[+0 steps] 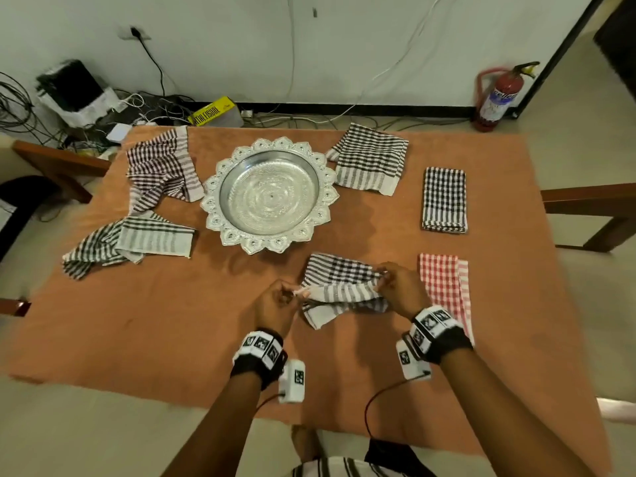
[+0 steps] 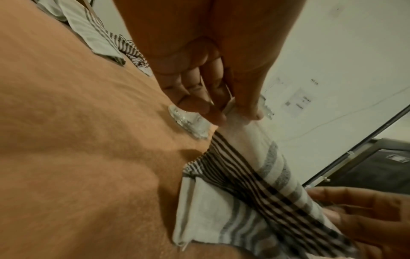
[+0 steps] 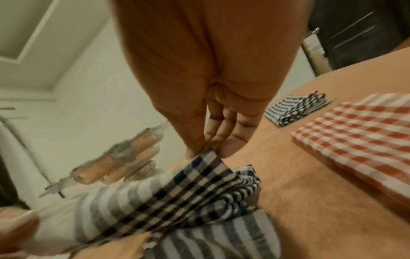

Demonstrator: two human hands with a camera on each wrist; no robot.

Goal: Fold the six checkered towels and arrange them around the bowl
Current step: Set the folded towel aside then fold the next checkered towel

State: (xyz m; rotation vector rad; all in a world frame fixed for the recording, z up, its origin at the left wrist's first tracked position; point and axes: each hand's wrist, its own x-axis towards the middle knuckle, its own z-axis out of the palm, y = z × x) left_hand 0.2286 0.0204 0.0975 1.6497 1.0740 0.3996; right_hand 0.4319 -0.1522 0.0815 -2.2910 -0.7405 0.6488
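A black-and-white checkered towel [image 1: 340, 287] is stretched just above the table's near middle, partly folded. My left hand [image 1: 280, 301] pinches its white left end [image 2: 235, 121]. My right hand [image 1: 395, 284] pinches its right corner [image 3: 206, 156]. The ornate silver bowl [image 1: 270, 194] stands beyond it at the centre. A folded red checkered towel [image 1: 445, 290] lies right of my right hand, and a folded black one [image 1: 444, 199] lies farther back. Another partly folded towel [image 1: 370, 158] lies right of the bowl. Two crumpled towels [image 1: 160, 166] [image 1: 130, 239] lie to the bowl's left.
The table [image 1: 155, 321] carries an orange-brown cloth. Behind it on the floor are cables, a yellow box [image 1: 213, 111] and a red fire extinguisher [image 1: 499, 98]. Wooden chair parts [image 1: 592, 197] stand at both sides.
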